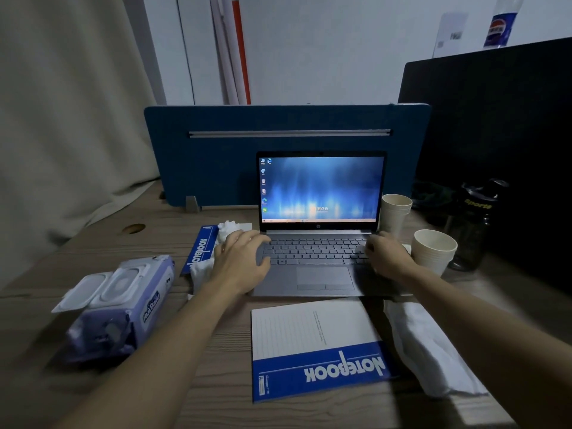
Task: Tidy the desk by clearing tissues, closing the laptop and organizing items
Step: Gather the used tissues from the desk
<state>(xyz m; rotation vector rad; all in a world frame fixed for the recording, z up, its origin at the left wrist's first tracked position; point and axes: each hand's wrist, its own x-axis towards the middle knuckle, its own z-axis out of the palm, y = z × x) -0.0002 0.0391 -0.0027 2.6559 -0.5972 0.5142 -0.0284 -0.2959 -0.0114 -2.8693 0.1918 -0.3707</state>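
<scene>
An open silver laptop (322, 274) with a lit blue screen stands mid-desk. My left hand (241, 258) rests on the left side of its keyboard with relaxed fingers. My right hand (387, 253) lies over the right side of the keyboard, fingers loosely bent, holding nothing. A crumpled white tissue (230, 229) lies left of the laptop on a blue notebook (201, 247), and another tissue (201, 272) sits just below it, beside my left wrist. A large white tissue (430, 348) lies at the front right. A second blue-and-white notebook (312, 348) lies in front of the laptop.
A purple wet-wipe pack (120, 308) with its lid open lies at the left. Two stacks of paper cups (394, 212) (433, 250) stand right of the laptop, with a dark sports bottle (476, 224) behind. A blue divider panel (288, 134) closes the desk's back.
</scene>
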